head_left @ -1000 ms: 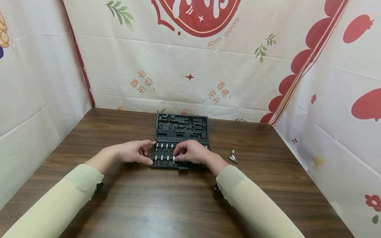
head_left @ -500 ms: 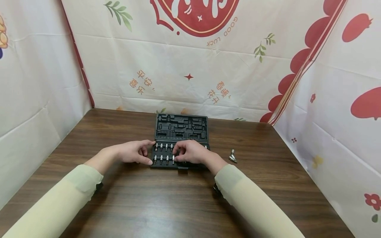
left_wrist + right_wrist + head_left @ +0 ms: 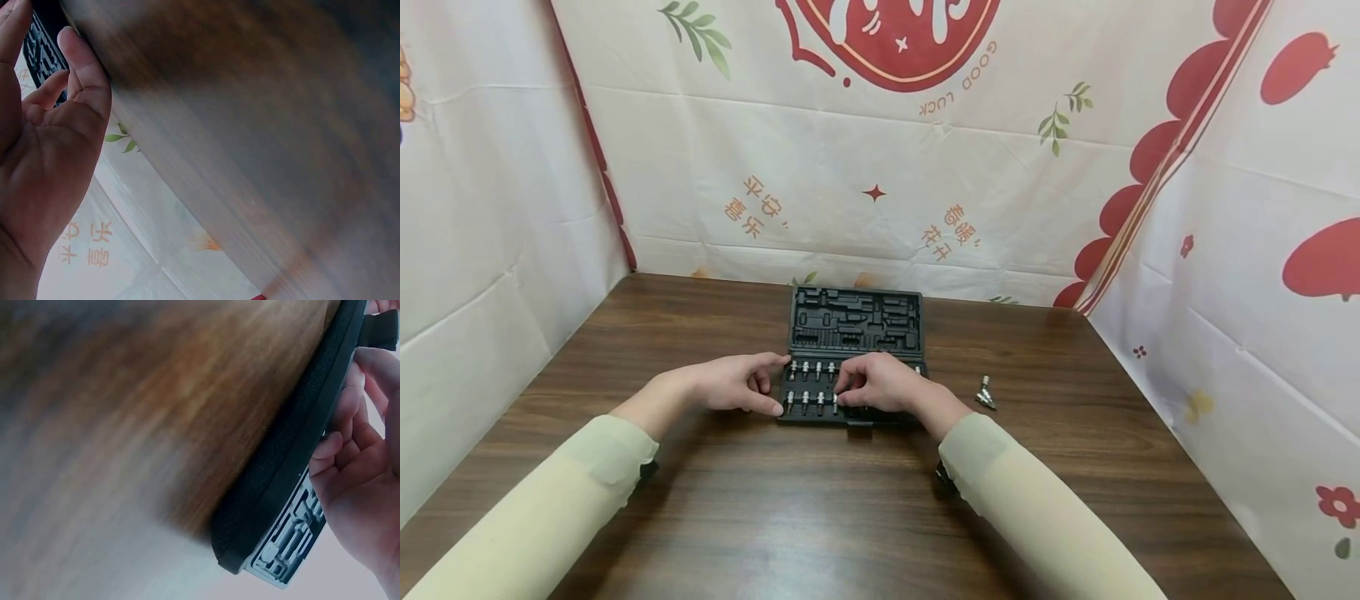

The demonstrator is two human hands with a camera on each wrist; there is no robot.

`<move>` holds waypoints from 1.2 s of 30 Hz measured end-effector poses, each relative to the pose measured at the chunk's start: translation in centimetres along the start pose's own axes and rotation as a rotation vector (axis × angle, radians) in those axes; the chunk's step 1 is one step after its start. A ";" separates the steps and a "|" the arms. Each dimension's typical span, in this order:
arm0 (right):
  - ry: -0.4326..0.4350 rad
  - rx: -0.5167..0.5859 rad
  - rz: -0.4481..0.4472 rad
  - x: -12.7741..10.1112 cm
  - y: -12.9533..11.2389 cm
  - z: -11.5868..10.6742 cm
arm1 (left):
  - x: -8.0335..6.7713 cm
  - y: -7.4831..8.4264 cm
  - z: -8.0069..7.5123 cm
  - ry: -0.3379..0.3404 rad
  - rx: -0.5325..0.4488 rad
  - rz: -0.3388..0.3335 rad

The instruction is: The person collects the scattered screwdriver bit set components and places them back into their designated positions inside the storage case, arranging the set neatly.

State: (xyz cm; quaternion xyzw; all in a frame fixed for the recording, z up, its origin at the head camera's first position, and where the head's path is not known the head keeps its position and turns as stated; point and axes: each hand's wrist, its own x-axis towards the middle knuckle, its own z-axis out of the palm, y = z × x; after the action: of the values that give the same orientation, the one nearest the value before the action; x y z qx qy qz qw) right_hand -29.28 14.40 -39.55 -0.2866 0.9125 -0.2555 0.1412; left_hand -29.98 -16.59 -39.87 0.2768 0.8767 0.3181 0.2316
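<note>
A black socket-set case lies unfolded on the table, its lid leaning back. Silver bit sockets stand in two rows in its lower half. My right hand is over the case, thumb and fingertips pinching a bit socket in the front row; the hand covers the case's right part. Along the left edge, my left hand touches the case with thumb and index finger spread, the other fingers loosely bent. In the left wrist view the palm shows, holding nothing.
Several loose silver sockets lie on the brown wooden table, right of the case. Printed cloth hangs behind the table and along both sides. A clasp juts from the case's front edge.
Both hands keep nearly the same places at the case. The whole head view has shifted very slightly left; the loose sockets lie as before.
</note>
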 end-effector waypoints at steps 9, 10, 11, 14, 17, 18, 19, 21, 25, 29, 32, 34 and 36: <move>0.010 -0.010 0.024 -0.2 -0.2 0.2 | -0.2 0.2 0.0 -0.002 0.011 0.015; 0.010 -0.002 0.026 -0.2 -0.2 0.2 | -0.1 0.1 0.0 -0.001 0.012 0.013; 0.008 0.006 0.030 -0.2 -0.2 0.2 | -0.1 0.1 0.0 -0.001 0.011 0.013; 0.005 0.031 0.039 -0.1 -0.1 0.3 | -0.1 0.1 0.0 0.001 0.009 0.011; 0.002 0.055 0.056 -0.2 -0.1 0.3 | -0.1 0.0 0.0 -0.001 0.011 0.010; 0.002 0.062 0.060 -0.2 -0.1 0.3 | 0.0 0.0 0.0 -0.001 0.014 0.007; 0.002 0.068 0.059 -0.2 0.0 0.3 | -0.1 0.0 0.0 -0.002 0.016 0.009; 0.002 0.077 0.062 -0.2 0.0 0.3 | 0.0 0.0 0.0 -0.003 0.023 0.008; -0.002 0.071 0.061 -0.2 0.0 0.3 | -0.1 0.0 0.0 -0.005 0.018 0.006; -0.003 0.051 0.059 -0.3 0.0 0.2 | -0.2 0.2 0.0 -0.004 0.017 0.009; 0.002 0.038 0.057 -0.4 -0.1 0.2 | -0.2 0.2 0.0 -0.002 0.025 0.012; 0.007 0.033 0.059 -0.5 -0.1 0.3 | -0.2 0.2 0.0 -0.003 0.025 0.010; 0.011 0.028 0.062 -0.4 -0.1 0.3 | -0.2 0.2 0.0 -0.004 0.022 0.006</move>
State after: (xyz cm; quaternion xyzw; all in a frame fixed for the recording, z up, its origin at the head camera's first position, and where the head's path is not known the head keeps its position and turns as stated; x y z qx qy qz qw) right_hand -28.76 14.49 -39.73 -0.2550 0.9179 -0.2654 0.1481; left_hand -29.81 -16.59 -39.70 0.2828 0.8788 0.3084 0.2294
